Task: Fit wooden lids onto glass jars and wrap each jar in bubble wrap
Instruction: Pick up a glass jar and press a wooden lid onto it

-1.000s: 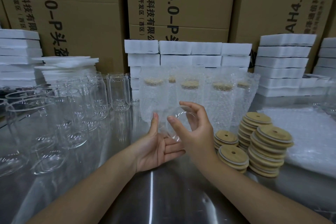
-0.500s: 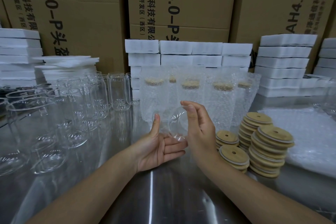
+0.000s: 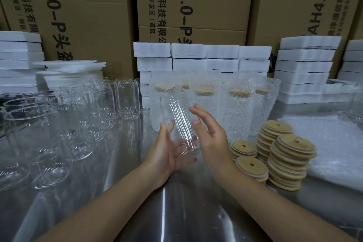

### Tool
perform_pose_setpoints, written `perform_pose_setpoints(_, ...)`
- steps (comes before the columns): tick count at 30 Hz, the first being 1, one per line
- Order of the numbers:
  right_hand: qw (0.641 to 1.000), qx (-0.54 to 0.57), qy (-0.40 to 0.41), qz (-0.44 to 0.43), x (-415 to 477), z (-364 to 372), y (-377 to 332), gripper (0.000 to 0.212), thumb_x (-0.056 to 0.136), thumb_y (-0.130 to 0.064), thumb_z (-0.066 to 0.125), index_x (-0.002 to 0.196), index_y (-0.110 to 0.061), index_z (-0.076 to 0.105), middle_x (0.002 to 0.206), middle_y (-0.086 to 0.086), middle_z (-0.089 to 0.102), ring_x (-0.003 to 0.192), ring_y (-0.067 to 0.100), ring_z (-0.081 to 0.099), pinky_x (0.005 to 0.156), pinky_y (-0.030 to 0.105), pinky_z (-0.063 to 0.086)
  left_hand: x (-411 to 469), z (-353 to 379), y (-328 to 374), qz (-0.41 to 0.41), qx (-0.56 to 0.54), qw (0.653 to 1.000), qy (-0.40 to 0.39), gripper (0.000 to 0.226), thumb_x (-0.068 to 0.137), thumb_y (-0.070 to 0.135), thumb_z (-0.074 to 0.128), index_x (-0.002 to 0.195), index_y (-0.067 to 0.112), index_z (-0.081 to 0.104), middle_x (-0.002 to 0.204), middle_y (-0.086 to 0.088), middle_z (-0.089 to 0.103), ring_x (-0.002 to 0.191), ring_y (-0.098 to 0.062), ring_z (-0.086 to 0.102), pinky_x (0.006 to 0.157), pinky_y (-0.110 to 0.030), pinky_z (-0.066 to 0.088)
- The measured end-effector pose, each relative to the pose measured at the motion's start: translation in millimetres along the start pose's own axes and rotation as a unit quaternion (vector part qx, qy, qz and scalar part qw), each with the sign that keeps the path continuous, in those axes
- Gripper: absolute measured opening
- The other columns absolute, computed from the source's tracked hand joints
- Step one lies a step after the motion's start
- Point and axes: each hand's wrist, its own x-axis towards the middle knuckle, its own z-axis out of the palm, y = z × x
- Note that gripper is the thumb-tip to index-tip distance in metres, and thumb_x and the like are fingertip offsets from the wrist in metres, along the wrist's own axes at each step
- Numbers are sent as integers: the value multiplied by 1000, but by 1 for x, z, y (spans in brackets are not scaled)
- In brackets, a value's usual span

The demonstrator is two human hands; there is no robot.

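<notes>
Since the bare glass jar (image 3: 177, 120) sits tilted just left of the wooden lids (image 3: 290, 161), cradled on the flat left hand (image 3: 167, 155) with the right hand (image 3: 210, 135) also uncurled and maybe only brushing it, I'd steady it upright before grabbing a lid.

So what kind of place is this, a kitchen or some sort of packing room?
Probably a packing station in a warehouse or small factory: cartons stacked at the back, rows of empty jars, piles of lids, and wrapped jars standing behind them.
</notes>
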Motion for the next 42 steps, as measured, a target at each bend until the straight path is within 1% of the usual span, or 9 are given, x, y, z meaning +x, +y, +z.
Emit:
perform_pose_setpoints(3, 998, -57, -29, -8, -1, 3, 4, 36, 95, -24, 55, 115, -54, 49, 140, -29, 36, 120, -24, 36, 109, 16, 33, -5, 3, 3, 18, 25, 1000, 4, 52, 77, 72, 37, 114, 44, 61, 116, -6, 69, 104, -27, 68, 72, -44, 58)
perform_pose_setpoints(6, 996, -84, -33, -7, 0, 4, 8, 44, 96, -27, 53, 120, -61, 36, 145, -26, 29, 133, -13, 26, 113, 33, 33, -10, 4, -1, 63, 86, 994, -11, 82, 61, 59, 65, 135, 36, 38, 109, 7, 72, 95, -19, 72, 63, -34, 57)
perform_pose_setpoints(9, 997, -73, -20, 5, 2, 4, 10, 47, 98, -27, 49, 122, -62, 29, 146, -23, 27, 137, 1, 32, 107, 20, 36, -11, 4, -4, 83, 123, 989, -2, 109, 53, 51, 74, 149, 40, 24, 127, -5, 62, 112, -27, 65, 66, -31, 57)
perform_pose_setpoints(13, 999, -29, -19, 41, 3, 2, 11, 42, 98, -37, 45, 124, -62, 25, 142, -23, 30, 120, -20, 38, 84, 0, 38, -11, 0, -1, 90, 175, 980, 15, 108, 55, 49, 82, 148, 41, 29, 123, -13, 58, 110, -26, 63, 71, -35, 57)
perform_pose_setpoints(16, 996, 14, -16, 89, 5, 0, 9, 40, 90, -53, 42, 120, -68, 22, 137, -20, 37, 122, -1, 47, 91, 19, 45, -10, -5, 1, 91, 228, 969, 12, 108, 55, 55, 87, 147, 40, 33, 113, -12, 61, 104, -20, 66, 86, -46, 57)
perform_pose_setpoints(24, 975, 134, -23, 176, 16, -11, 10, 75, 68, -58, 70, 134, -39, 39, 113, -6, 66, 98, 13, 68, 99, 46, 46, -9, -9, 8, 130, 254, 958, -29, 96, 55, 50, 76, 142, 38, 38, 72, 19, 64, 66, -2, 66, 56, -30, 59)
perform_pose_setpoints(32, 945, 223, -7, 239, 20, -14, 11, 65, 72, -50, 71, 128, -23, 50, 125, 11, 62, 92, 21, 67, 67, 34, 56, -11, -2, 6, 79, 214, 973, -44, 63, 71, 62, 69, 127, 62, 39, 106, -2, 75, 96, -22, 72, 73, -36, 60)
perform_pose_setpoints(39, 994, 48, 14, 93, 11, -6, 12, 80, 78, -54, 60, 145, -44, 18, 115, -31, 47, 90, -18, 59, 62, 4, 47, -13, 8, -7, 112, 218, 969, -19, 91, 62, 67, 68, 142, 52, 27, 127, 5, 58, 115, -11, 61, 94, -39, 54)
perform_pose_setpoints(42, 997, 20, 8, 80, 6, -2, 8, 81, 69, -65, 54, 138, -57, 12, 130, -15, 48, 101, -5, 60, 65, 6, 48, -16, 10, -3, 167, 213, 963, -3, 78, 66, 57, 79, 129, 54, 33, 127, -8, 46, 110, -15, 59, 66, -20, 54)
